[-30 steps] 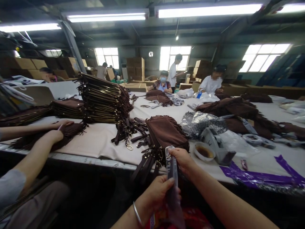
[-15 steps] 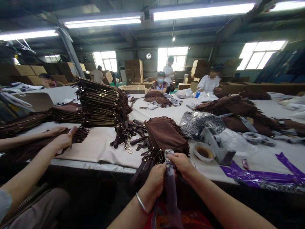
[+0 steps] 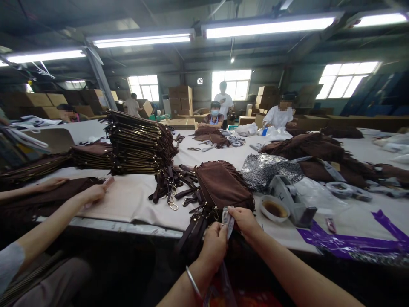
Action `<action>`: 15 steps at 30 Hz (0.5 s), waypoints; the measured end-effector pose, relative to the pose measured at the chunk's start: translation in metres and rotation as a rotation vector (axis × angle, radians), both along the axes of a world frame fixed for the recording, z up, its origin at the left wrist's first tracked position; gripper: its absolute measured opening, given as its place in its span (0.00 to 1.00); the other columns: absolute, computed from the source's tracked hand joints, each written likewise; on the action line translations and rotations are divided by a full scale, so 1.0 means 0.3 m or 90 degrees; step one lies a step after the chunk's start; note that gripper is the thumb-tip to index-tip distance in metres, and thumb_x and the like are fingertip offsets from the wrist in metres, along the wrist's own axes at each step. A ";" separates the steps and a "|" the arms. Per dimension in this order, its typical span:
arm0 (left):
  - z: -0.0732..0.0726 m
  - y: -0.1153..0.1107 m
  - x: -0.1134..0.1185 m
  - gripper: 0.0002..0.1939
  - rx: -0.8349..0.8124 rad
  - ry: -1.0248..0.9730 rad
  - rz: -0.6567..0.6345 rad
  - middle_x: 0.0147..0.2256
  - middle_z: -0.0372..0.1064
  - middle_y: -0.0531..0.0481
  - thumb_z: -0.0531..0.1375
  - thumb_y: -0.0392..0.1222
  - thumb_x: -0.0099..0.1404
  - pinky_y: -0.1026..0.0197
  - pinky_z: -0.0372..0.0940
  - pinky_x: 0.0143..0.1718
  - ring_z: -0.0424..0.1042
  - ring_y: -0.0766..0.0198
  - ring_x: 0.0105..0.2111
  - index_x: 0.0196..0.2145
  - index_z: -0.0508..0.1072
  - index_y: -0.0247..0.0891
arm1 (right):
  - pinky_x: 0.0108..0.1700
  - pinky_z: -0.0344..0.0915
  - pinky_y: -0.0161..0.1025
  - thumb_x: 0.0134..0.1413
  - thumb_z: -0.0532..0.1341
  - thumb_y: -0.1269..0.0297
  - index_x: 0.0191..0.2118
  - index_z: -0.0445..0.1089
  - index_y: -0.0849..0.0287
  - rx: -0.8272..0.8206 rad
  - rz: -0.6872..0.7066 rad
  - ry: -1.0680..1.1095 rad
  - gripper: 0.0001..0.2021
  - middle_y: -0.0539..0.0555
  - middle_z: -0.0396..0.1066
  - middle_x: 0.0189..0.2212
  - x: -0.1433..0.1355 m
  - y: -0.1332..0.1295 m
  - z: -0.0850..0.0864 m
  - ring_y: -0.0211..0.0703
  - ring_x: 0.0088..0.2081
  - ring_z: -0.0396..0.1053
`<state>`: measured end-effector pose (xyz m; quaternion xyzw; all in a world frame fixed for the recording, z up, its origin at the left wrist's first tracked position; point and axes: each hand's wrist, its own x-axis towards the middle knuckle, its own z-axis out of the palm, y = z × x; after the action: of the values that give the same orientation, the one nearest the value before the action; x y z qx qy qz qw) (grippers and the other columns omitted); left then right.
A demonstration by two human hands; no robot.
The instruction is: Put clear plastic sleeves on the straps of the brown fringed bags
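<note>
Head view: a translucent strip [image 3: 228, 221] was held at the near edge of the tabletop [image 3: 128, 200], just in front of a brown fringed bag [image 3: 220, 183].
Right hand [image 3: 245, 219]: its grip was closed in a pinch on the strip's upper end.
Left hand [image 3: 214, 241]: its grip was closed too, lower on the strip; what lay under the fingers was hidden.
Handling: light, even tension and small finger movements probably suited such thin material, which looked liable to crease; its hanging end was best kept clear of the dark straps [image 3: 195, 230].
Covering: pale and slightly rumpled, it bore a tall stack of bags [image 3: 137, 145], a grey tape dispenser [image 3: 283, 194], a bowl of brown liquid [image 3: 275, 209] and purple wrap [image 3: 354, 238].
Left neighbour: a co-worker's hand [image 3: 93, 194] held a pinkish object [image 3: 109, 183], too blurred to name.
Room: strip lights [image 3: 271, 27] shone overhead; windows [image 3: 231, 85] and cartons [image 3: 180, 100] lined the back, with other people [image 3: 277, 115] beyond the tabletop.
</note>
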<state>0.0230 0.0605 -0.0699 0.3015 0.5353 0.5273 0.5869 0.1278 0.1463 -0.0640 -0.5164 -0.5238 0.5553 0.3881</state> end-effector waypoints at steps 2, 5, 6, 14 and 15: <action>-0.007 -0.006 -0.001 0.17 0.020 0.052 0.005 0.18 0.57 0.58 0.63 0.56 0.57 0.66 0.47 0.19 0.54 0.70 0.17 0.32 0.69 0.39 | 0.18 0.54 0.32 0.46 0.61 0.47 0.22 0.66 0.60 -0.024 -0.029 0.013 0.19 0.48 0.64 0.16 -0.010 0.012 -0.017 0.34 0.17 0.59; -0.005 -0.011 -0.013 0.17 0.015 0.092 -0.006 0.18 0.58 0.58 0.61 0.55 0.58 0.65 0.47 0.19 0.54 0.70 0.16 0.33 0.70 0.38 | 0.19 0.58 0.33 0.48 0.60 0.49 0.24 0.66 0.60 -0.042 -0.044 0.016 0.17 0.51 0.68 0.19 -0.014 0.025 -0.030 0.37 0.19 0.64; -0.001 -0.012 -0.021 0.16 0.007 0.096 -0.013 0.18 0.58 0.58 0.60 0.55 0.59 0.66 0.46 0.18 0.53 0.71 0.16 0.33 0.70 0.38 | 0.19 0.59 0.33 0.49 0.60 0.49 0.24 0.66 0.60 -0.040 -0.048 0.011 0.17 0.52 0.68 0.19 -0.007 0.029 -0.027 0.37 0.19 0.64; 0.053 -0.010 -0.065 0.14 -0.048 0.003 -0.058 0.25 0.65 0.53 0.58 0.52 0.60 0.68 0.51 0.17 0.61 0.72 0.18 0.32 0.64 0.37 | 0.42 0.66 0.42 0.55 0.60 0.63 0.45 0.73 0.56 0.428 0.120 -0.220 0.12 0.57 0.73 0.43 0.137 -0.004 0.083 0.46 0.41 0.70; 0.056 -0.008 -0.064 0.14 -0.048 -0.012 -0.067 0.26 0.65 0.53 0.58 0.52 0.60 0.68 0.51 0.18 0.61 0.71 0.18 0.33 0.64 0.37 | 0.47 0.64 0.44 0.57 0.59 0.65 0.48 0.72 0.54 0.555 0.213 -0.291 0.13 0.58 0.71 0.46 0.142 -0.020 0.093 0.48 0.45 0.68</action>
<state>0.0038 0.0580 -0.0531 0.3020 0.5325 0.4778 0.6300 0.1703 0.1403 -0.0360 -0.3243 -0.8531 0.2130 0.3487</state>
